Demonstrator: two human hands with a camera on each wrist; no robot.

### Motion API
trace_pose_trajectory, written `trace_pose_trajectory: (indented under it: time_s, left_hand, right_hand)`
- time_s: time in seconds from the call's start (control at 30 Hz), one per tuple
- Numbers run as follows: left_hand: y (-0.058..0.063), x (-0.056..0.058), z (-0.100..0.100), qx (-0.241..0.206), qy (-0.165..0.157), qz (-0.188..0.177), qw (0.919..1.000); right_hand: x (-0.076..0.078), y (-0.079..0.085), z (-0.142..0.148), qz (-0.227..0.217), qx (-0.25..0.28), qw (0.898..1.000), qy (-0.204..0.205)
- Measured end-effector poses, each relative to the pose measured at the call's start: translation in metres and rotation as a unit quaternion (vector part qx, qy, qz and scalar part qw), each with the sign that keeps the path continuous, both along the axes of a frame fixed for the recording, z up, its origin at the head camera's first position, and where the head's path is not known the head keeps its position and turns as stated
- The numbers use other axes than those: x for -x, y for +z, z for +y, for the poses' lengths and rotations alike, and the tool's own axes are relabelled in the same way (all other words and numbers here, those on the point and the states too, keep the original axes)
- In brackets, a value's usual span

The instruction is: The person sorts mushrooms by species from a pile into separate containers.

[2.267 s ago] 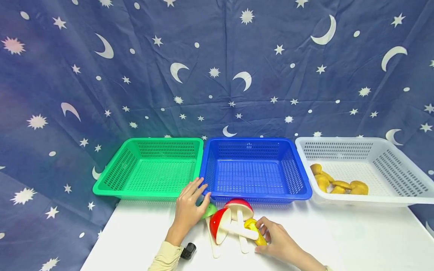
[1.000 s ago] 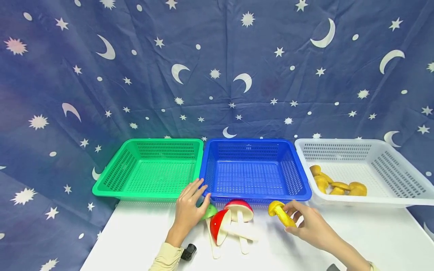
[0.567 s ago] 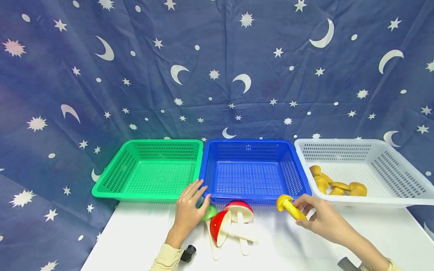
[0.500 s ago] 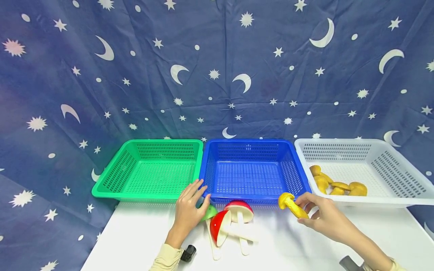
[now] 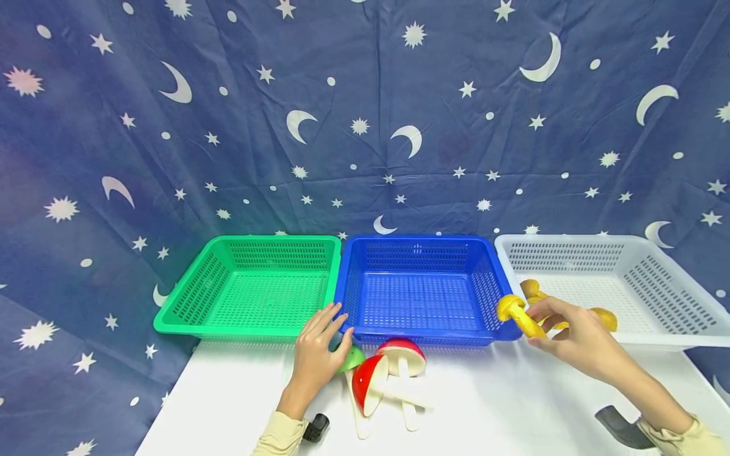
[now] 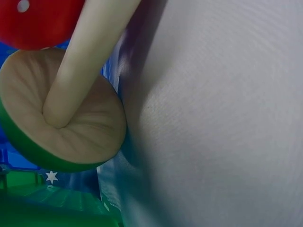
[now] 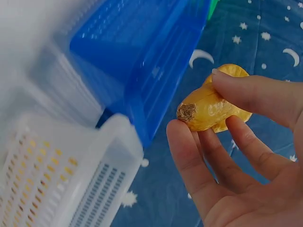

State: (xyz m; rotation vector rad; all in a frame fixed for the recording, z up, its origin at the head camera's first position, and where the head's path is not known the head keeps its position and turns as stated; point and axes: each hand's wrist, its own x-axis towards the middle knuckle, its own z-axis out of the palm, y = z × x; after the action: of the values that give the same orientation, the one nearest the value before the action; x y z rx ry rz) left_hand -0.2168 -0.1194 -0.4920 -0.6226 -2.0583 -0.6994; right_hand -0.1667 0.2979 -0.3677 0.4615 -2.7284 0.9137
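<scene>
Right hand [image 5: 584, 340] shifted rightward, pinching yellow mushroom [image 5: 517, 314], aloft

Green cap [image 5: 355, 359] partly behind left hand [image 5: 317, 352], white basket [image 5: 570, 240] cropped in head view

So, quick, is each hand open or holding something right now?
Left hand: open, by the green-capped mushroom; whether it touches it cannot be told.
Right hand: closed, holding a yellow mushroom by its stem.

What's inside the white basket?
Yellow mushrooms lie toward the near side of the basket. The right grip, holding another mushroom, covers some of them in the head view, so their number can't be told.
</scene>
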Motion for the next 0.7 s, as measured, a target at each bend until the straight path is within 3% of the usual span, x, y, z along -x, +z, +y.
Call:
trace_pose_trajectory:
  time_s: [0.33, 0.7]
  left_hand:
    - [-0.001, -0.001, -0.004, 0.004, 0.005, 0.006, 1.0]
    - [-0.002, 0.001, -0.004, 0.01, 0.004, 0.013, 0.9999]
  right_hand:
    - [0.03, 0.009, 0.023, -0.001, -0.025, 0.999, -0.029]
    - [0.072, 0.014, 0.056, -0.078, -0.054, 0.994, -0.058]
